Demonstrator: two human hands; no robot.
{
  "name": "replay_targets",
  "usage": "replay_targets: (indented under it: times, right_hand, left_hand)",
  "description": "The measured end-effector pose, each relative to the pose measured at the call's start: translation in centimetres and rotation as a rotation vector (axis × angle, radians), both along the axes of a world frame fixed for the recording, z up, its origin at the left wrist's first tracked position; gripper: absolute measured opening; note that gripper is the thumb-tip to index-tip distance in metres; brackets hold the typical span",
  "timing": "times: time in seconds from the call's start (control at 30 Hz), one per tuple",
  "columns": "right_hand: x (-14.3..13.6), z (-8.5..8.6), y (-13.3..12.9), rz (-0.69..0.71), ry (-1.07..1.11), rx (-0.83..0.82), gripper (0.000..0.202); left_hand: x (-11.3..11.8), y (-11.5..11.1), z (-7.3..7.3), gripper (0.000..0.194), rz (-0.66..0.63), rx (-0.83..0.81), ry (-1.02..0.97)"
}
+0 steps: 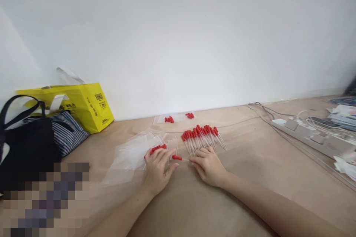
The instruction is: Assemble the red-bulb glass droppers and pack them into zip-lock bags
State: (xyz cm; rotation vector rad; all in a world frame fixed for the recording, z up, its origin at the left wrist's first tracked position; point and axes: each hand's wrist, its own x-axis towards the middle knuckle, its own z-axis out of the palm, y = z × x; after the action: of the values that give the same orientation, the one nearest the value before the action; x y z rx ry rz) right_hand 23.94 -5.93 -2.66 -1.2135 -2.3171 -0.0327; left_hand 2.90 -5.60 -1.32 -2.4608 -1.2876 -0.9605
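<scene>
A dropper with a red rubber bulb (177,157) and a thin clear tube lies level between my two hands. My right hand (209,166) pinches the tube's far end with its fingertips. My left hand (159,168) is open beside the bulb, thumb and fingers apart, over loose red bulbs (158,149) that it partly hides. Just behind the left fingers lie several bare clear tubes (172,143). A row of red-bulbed droppers (201,135) lies side by side beyond my right hand, tips pointing toward me.
Clear plastic bags (129,153) are spread left of my left hand. Near the wall, small red bulbs (169,119) rest on another clear bag. A yellow bag (96,105), a striped pouch (68,131) and a black bag (29,148) stand left. Power strips (311,133) with cables lie right.
</scene>
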Motion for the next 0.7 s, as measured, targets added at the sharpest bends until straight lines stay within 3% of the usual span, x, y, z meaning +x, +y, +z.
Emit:
replay_targets:
  times: [0.13,0.23,0.37,0.5,0.7]
  right_hand:
    - [-2.1,0.5,1.8,-0.266,0.143,-0.127,0.023]
    - [-4.1,0.9,3.5,-0.4,0.129,-0.16,0.02]
    - [-5.9,0.9,5.0,-0.48,0.035,-0.17,0.018]
    - [-6.2,0.8,5.4,-0.47,-0.018,-0.162,0.014]
    - [-6.5,1.3,5.9,-0.448,0.002,-0.135,0.02]
  left_hand:
    - [-2.0,1.0,0.1,0.024,0.246,0.027,-0.04]
    - [-3.2,1.4,0.4,0.027,0.345,0.004,-0.024]
    - [-3.6,1.2,0.6,0.02,0.337,-0.029,0.042]
    - [-3.5,1.1,0.4,0.008,0.289,0.014,0.105]
    - [-4.0,1.7,-0.1,0.008,0.246,0.036,0.118]
